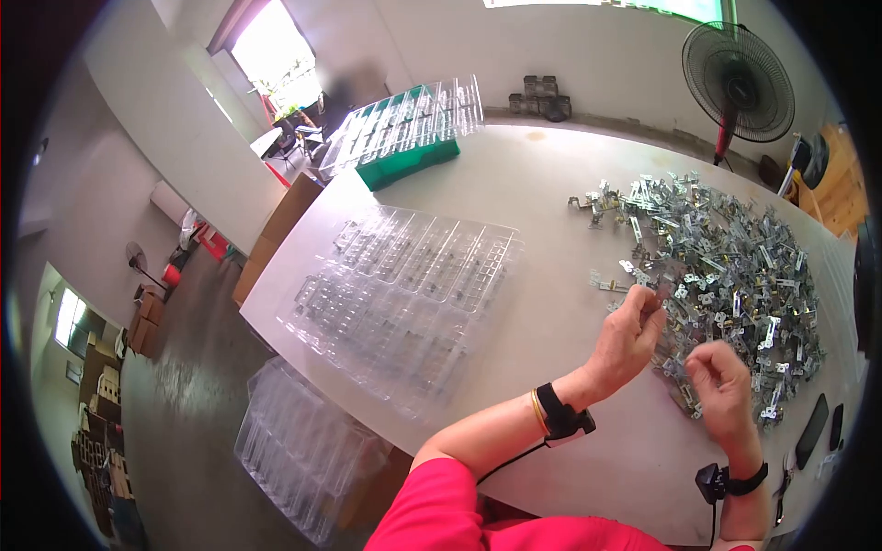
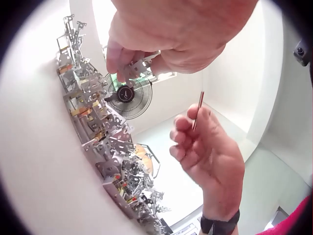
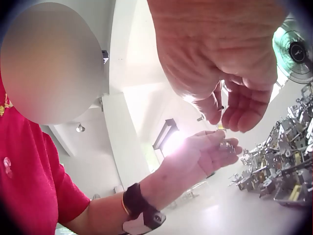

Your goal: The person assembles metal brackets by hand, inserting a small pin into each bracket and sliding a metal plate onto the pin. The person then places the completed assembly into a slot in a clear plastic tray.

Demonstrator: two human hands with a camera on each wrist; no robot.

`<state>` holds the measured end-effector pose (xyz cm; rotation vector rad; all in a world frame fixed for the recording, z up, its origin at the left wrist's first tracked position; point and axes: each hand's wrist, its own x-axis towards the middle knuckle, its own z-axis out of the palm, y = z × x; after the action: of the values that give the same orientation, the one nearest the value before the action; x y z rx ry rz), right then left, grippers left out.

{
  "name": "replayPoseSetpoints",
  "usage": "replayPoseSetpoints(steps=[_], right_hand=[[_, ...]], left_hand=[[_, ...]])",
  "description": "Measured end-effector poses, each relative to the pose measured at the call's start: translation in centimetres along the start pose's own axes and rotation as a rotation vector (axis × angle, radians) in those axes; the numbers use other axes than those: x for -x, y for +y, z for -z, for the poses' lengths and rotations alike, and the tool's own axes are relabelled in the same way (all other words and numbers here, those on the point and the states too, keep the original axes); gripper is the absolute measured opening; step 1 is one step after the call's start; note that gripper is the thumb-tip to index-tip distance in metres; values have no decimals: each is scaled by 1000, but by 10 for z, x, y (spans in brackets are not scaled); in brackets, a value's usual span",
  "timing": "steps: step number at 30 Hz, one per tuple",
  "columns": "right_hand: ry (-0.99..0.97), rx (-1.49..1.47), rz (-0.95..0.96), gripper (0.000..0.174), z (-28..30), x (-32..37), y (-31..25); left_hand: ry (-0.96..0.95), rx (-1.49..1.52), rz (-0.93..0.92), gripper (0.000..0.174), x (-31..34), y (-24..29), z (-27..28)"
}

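Observation:
In the left wrist view, a small metal bracket [image 2: 139,69] is pinched in the fingers of the left hand [image 2: 181,36]. Facing it, the right hand [image 2: 215,161] pinches a thin metal pin [image 2: 198,110] between thumb and fingertips. From the head view, the left hand [image 1: 625,338] and the right hand [image 1: 724,390] are held apart over the near left edge of a large pile of metal brackets [image 1: 735,266]. The right wrist view shows the right hand [image 3: 220,58] above the left hand [image 3: 208,154], whose fingers partly cover the bracket.
Stacked clear plastic trays [image 1: 404,294] lie on the white table [image 1: 551,367]. A green crate [image 1: 409,163] with more clear trays stands at the far edge. Pliers [image 1: 784,487] and a black object [image 1: 812,432] are at the right. More trays [image 1: 299,450] sit below the table's left side.

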<state>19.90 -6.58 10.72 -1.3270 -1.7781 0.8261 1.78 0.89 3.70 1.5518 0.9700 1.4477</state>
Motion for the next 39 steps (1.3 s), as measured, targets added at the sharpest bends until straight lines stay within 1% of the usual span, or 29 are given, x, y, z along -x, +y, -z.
replayPoseSetpoints(steps=[1, 2, 4, 6, 8, 9, 10, 11, 12, 13, 16, 17, 19, 20, 22, 24, 25, 26, 27, 28, 29, 31, 32, 34, 35, 37, 39], right_hand=[[-34, -8, -20, 4, -4, 6, 6], [-36, -8, -12, 4, -7, 10, 8], [-191, 103, 30, 4, -14, 19, 9], [-216, 90, 68, 5, -25, 26, 14], [-419, 13, -90, 7, -34, 32, 17], [-452, -46, -117, 9, -40, 34, 20], [-453, -54, -113, 9, -44, 35, 21], [-496, -91, -147, 9, -47, 36, 22], [-539, -129, -181, 10, -49, 36, 22], [-568, -36, -107, 11, -49, 35, 21], [-559, -84, -68, 10, -53, 37, 35], [-557, -93, -71, 10, -53, 38, 37], [-556, -131, -71, 10, -52, 37, 41], [-554, -138, -73, 10, -52, 37, 42], [-562, -193, -116, 9, -52, 37, 45], [-563, -186, -114, 9, -53, 36, 48], [-563, -173, -111, 9, -53, 35, 50], [-562, -173, -112, 9, -53, 35, 51], [-551, -174, -109, 9, -53, 35, 52], [-540, -175, -104, 9, -53, 34, 52], [-541, -175, -98, 9, -54, 34, 52], [-552, -241, -233, 10, -52, 35, 53], [-555, -237, -230, 10, -51, 35, 54], [-538, -326, -355, 10, -49, 35, 54], [-542, -320, -350, 10, -49, 35, 54], [-538, -331, -413, 10, -48, 34, 54], [-528, -329, -438, 10, -49, 34, 53]], left_hand=[[2, 31, 65, 17, -2, 4, 1], [7, 29, 59, 17, -5, 8, 3], [-12, 32, 62, 15, -9, 18, 6], [-14, 72, 84, 14, -12, 32, 10], [-18, 108, 108, 13, -16, 46, 20], [-26, 75, 91, 12, -17, 53, 28], [-34, 41, 74, 11, -19, 61, 37], [-27, -3, 41, 11, -20, 69, 49], [-21, 15, 25, 11, -22, 73, 62], [-12, -46, 22, 11, -25, 78, 79], [121, -456, 9, 10, -35, 96, 138], [130, -519, -19, 11, -41, 86, 167], [191, -655, 70, 15, -46, 100, 215], [236, -710, 137, 20, -49, 100, 242], [330, -880, 186, 27, -54, 102, 293], [397, -995, 257, 27, -59, 90, 353], [396, -996, 257, 27, -62, 86, 376], [424, -1101, 337, 28, -66, 82, 395], [453, -1205, 419, 28, -68, 82, 405], [456, -1205, 418, 28, -71, 82, 414], [472, -1272, 427, 28, -72, 81, 424], [475, -1372, 442, 25, -75, 82, 436], [481, -1370, 443, 25, -77, 81, 441], [434, -1439, 475, 25, -79, 77, 451], [443, -1436, 477, 25, -81, 75, 455], [389, -1467, 595, 27, -87, 64, 464], [384, -1490, 626, 28, -92, 55, 470]])
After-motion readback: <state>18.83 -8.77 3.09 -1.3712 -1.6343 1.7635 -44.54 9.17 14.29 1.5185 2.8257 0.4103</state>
